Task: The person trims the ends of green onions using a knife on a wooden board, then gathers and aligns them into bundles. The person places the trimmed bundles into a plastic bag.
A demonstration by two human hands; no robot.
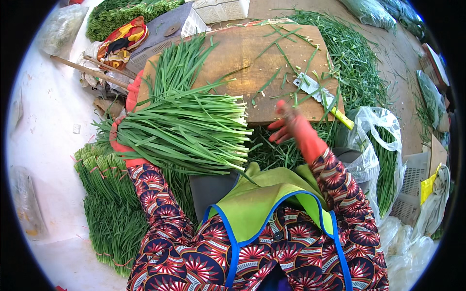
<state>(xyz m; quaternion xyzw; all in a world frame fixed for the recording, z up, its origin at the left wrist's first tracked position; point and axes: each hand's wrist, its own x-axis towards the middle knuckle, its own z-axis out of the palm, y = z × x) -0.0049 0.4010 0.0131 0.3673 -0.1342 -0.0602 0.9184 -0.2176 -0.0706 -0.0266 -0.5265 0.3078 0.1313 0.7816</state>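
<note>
My left hand [123, 145], in a red glove, is shut around the leaf end of a thick bunch of garlic chives [185, 131]. The pale cut ends point right, fairly level with one another, at the near edge of a wooden board [233, 51]. My right hand [293, 125], gloved too and blurred, is in the air by the board's front edge. Its fingers are apart and I see nothing in them. Beyond it lies a broad metal blade with a yellow handle [342, 118], the handle jutting past the board's edge. More loose chives [178, 65] rest on the board's left side.
Tied chive bundles [113, 214] are stacked at my left. Loose trimmings [356, 62] heap along the board's right side. A clear plastic bag [391, 145] with chives stands at my right. A wooden pole [87, 72] and a grey-covered crate [164, 32] are at the back left.
</note>
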